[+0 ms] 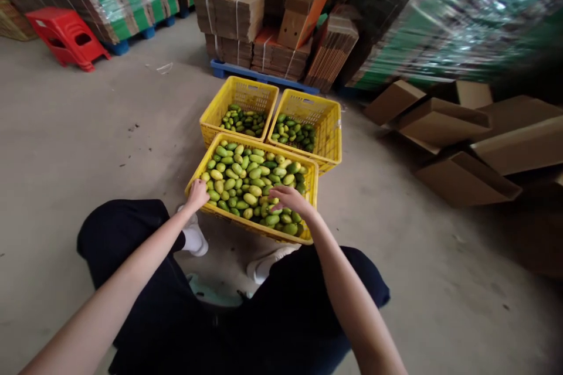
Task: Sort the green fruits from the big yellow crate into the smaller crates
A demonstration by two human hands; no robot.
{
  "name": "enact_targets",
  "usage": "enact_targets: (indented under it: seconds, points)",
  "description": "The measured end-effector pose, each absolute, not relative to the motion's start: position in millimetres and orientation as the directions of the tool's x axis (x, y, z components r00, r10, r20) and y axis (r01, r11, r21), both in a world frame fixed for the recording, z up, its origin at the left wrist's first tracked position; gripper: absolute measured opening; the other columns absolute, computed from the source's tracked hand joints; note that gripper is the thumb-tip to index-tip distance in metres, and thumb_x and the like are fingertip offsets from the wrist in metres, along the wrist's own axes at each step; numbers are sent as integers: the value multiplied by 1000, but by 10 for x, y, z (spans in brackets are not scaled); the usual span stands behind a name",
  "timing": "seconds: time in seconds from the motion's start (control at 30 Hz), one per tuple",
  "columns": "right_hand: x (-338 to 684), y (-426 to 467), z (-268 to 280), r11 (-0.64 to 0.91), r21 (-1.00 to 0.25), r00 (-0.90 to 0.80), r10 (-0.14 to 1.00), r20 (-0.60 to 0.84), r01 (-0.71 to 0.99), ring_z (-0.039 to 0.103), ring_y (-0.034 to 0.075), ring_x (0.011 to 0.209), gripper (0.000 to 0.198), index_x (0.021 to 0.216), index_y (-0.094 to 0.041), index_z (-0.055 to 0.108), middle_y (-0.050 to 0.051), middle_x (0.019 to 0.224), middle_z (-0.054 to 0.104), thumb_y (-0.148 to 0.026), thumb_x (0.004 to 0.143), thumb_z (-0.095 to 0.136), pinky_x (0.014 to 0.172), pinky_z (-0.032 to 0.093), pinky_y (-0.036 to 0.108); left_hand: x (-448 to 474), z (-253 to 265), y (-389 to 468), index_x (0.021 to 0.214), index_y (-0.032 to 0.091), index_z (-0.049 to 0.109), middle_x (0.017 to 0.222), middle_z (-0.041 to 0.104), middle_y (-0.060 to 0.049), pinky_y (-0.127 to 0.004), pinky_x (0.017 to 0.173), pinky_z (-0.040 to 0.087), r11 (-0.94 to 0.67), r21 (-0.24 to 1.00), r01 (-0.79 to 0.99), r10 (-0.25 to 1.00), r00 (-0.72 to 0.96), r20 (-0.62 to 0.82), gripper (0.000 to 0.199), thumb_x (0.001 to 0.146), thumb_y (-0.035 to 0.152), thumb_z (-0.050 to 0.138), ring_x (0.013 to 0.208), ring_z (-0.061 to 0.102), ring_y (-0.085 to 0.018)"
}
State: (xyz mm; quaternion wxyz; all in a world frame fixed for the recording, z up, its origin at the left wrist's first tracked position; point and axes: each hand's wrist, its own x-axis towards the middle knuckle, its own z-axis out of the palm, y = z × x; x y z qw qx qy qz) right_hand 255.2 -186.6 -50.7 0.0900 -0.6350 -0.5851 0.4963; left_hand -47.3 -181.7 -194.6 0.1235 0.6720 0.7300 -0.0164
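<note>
The left hand (199, 194) had its fingers curled at the near left corner of a yellow, rectangular plastic crate (313, 187); whether they gripped its rim or a fruit could not be told. Smooth, oval, green-to-yellow fruits (235, 183) filled it, heaped between and beyond both hands' fingers. The right hand (289, 198) was over the heap's right side, fingers loosely parted and slightly bent. Farther beyond the fingers stood two yellow, lattice-walled plastic crates (331, 129) with lower heaps, then strapped stacks of flat brown cardboard (229, 12).
</note>
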Motion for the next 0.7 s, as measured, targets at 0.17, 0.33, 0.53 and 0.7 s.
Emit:
enact_targets:
  seconds: [0.17,0.33,0.53,0.7]
  points:
    - [2363,-1977,-548,58,-384,-214,901,-377,922,69,27,109,31,118,-16,65,13,117,73,-30,93,54,88,50,32,-498,-1843,-1767,111,7,63,119,60,-21,-40,102,41,93,146,985,960,-50,-277,40,71,3,57,117,55,-32]
    - [2284,-2039,-543,155,-184,-221,878,-425,971,69,32,107,35,120,-14,63,19,114,72,-33,95,47,83,51,36,-520,-1661,-1684,100,13,67,117,64,-16,-39,100,44,87,214,973,937,-7,-350,27,77,6,55,115,58,-29]
    - [2226,-2040,-601,184,-291,-294,869,-399,939,69,31,106,34,118,-17,63,17,114,72,-36,95,48,85,52,37,-625,-1403,-1512,97,13,70,105,71,-12,-38,96,49,160,354,922,904,7,-428,17,83,19,63,105,66,-28]
    - [2152,-2002,-812,147,-640,-383,890,-247,754,63,31,118,60,136,-13,50,22,136,59,-38,84,66,93,51,41,-379,-922,-1472,104,13,71,94,75,-7,-27,79,54,263,656,707,841,165,-515,34,88,41,62,85,71,-18]
